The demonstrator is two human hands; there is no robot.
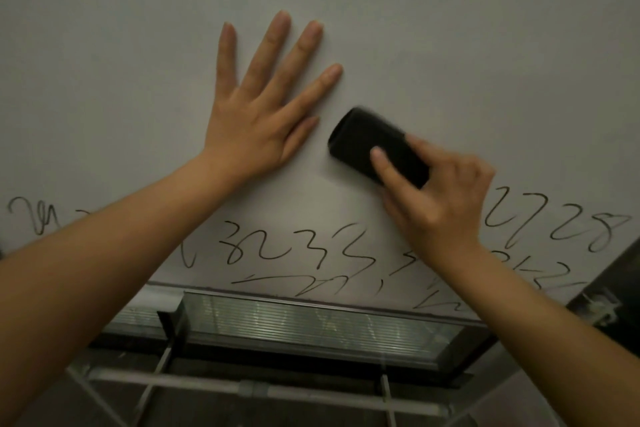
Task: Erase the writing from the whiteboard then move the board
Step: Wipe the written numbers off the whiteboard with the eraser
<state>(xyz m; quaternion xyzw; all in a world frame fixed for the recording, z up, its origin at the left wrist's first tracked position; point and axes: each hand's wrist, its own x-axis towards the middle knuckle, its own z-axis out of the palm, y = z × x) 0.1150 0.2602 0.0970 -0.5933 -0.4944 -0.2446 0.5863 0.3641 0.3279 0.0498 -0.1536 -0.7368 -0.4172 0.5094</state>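
Across nearly the whole view spreads the whiteboard (450,45), its top and side edges cut off by the frame. Its upper part is bare; black writing (287,250) runs in scrawled rows along the lower part, down to the bottom edge. None of it reads clearly: some marks look like digits, others are loose squiggles. Both forearms cross the rows and hide parts of them, and a faint, smeared patch lies just right of centre.

The left hand (256,107) lies flat on the board above the writing, fingers straight and spread wide, holding nothing. The right hand (443,191) grips a black eraser (374,146), thumb along its near side and the other fingers curled over its far side; those fingers are blurred. The eraser lies against the board just right of the left hand's thumb, apart from it, tilted with its free end up and to the left. Its lower right end is hidden under the fingers, and whether its face sits fully flat on the board cannot be told.

Below the board's bottom edge a ribbed metal tray (311,322) runs across, and under it a pale crossbar (242,386) with thin struts, dim and hard to make out. At far right a dark panel (616,281) is cut off by the frame.
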